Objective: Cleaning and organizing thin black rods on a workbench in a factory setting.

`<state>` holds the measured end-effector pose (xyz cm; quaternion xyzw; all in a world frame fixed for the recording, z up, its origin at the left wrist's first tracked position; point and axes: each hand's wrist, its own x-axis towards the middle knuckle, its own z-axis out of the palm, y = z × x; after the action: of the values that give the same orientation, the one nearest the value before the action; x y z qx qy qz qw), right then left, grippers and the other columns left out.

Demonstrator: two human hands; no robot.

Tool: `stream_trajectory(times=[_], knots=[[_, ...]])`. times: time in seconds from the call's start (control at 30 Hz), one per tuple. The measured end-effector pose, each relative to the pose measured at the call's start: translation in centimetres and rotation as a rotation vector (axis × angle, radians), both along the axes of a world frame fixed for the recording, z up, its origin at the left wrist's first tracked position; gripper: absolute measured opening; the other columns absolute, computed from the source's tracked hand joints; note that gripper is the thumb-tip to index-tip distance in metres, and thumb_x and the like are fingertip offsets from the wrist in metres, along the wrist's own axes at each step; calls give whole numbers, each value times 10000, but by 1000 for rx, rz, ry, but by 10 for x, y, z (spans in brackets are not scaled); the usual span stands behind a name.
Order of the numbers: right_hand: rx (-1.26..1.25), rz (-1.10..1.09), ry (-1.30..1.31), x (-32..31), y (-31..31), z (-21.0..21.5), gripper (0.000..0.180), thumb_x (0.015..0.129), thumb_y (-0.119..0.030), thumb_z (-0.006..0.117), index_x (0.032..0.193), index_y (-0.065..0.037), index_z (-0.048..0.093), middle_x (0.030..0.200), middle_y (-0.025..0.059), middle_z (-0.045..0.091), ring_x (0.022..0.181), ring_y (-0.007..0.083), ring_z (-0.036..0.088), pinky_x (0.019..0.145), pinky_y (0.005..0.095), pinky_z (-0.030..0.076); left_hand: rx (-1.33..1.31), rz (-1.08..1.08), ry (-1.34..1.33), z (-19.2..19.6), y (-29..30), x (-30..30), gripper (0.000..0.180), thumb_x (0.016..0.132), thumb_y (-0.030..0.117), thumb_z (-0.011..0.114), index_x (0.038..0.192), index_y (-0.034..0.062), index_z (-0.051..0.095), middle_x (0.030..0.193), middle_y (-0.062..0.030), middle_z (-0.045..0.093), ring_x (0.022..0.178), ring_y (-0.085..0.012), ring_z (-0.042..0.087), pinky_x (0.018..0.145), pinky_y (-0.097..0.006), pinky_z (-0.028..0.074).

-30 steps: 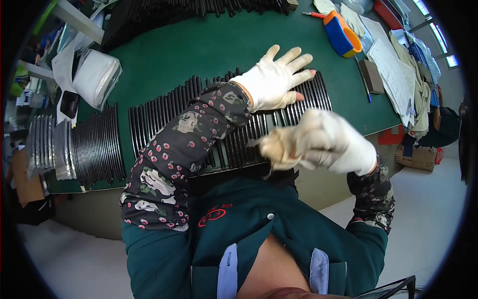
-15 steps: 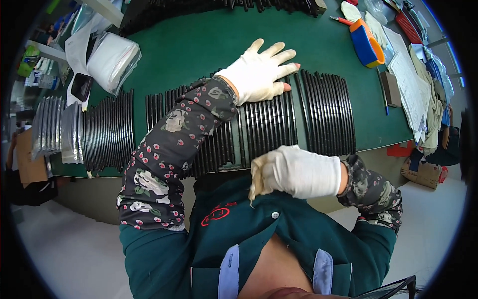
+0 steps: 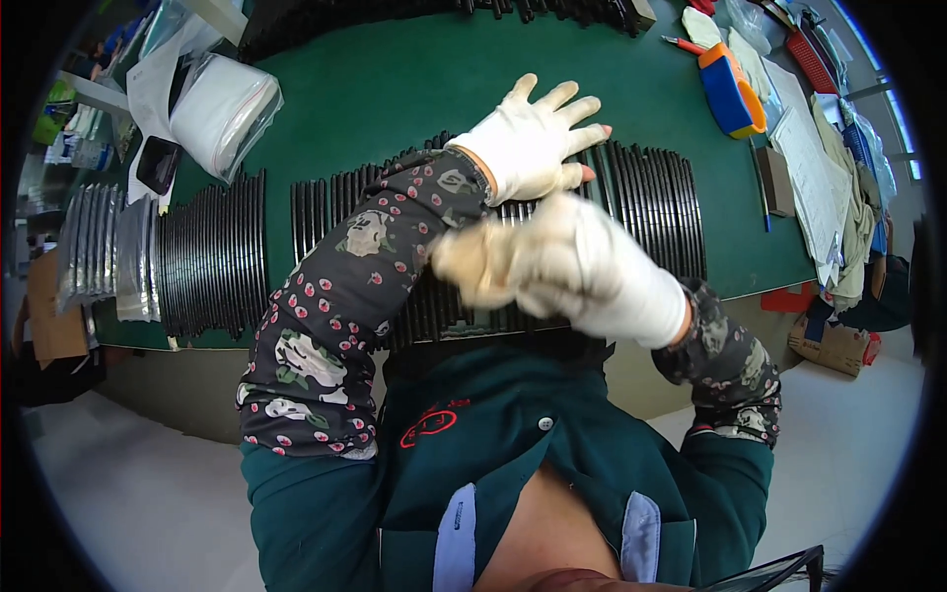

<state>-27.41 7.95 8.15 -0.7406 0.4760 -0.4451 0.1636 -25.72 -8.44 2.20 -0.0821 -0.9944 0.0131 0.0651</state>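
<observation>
Black slender rods (image 3: 656,212) lie side by side in groups across the green table (image 3: 395,74). My left hand (image 3: 533,143), in a white glove with two bare fingertips, is spread open over the far ends of the middle rods. Below it my right hand (image 3: 597,266), also gloved in white, is closed round a yellowish rag (image 3: 473,261), partly blurred. The rag is over the middle rods; whether it touches them I cannot tell. My left forearm and right hand hide part of these rods. Another group of rods (image 3: 212,261) lies further left.
At the left edge are bagged rods (image 3: 91,242), a dark phone (image 3: 158,166) and a stack of clear bags (image 3: 222,113). More black rods (image 3: 552,8) lie along the far edge. On the right are a blue-and-orange tape dispenser (image 3: 730,94), a brown block (image 3: 774,183) and papers (image 3: 809,187).
My right hand has swung up and away from my chest, carrying the rag over the middle rods. My left hand has shifted slightly right, still spread.
</observation>
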Motion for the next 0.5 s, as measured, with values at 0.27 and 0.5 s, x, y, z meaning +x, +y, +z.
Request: stream_trajectory(times=[0.27,0.5], knots=[[182,238,40,-5,27,0,123,694,25,666,736,-56,584,781,56,603,750,240,597,670,332,501,69,48,22,7,23,-12,606,935,520,463,1439,190,397,1499,-89,367,1398,-301,318,1118,-559,258],[235,39,318,-18,34,-13,89,731,-105,642,796,-75,589,848,54,601,837,261,579,704,373,483,81,36,61,2,28,-21,599,940,518,446,1436,186,408,1477,-97,390,1396,-301,316,1118,-558,247]])
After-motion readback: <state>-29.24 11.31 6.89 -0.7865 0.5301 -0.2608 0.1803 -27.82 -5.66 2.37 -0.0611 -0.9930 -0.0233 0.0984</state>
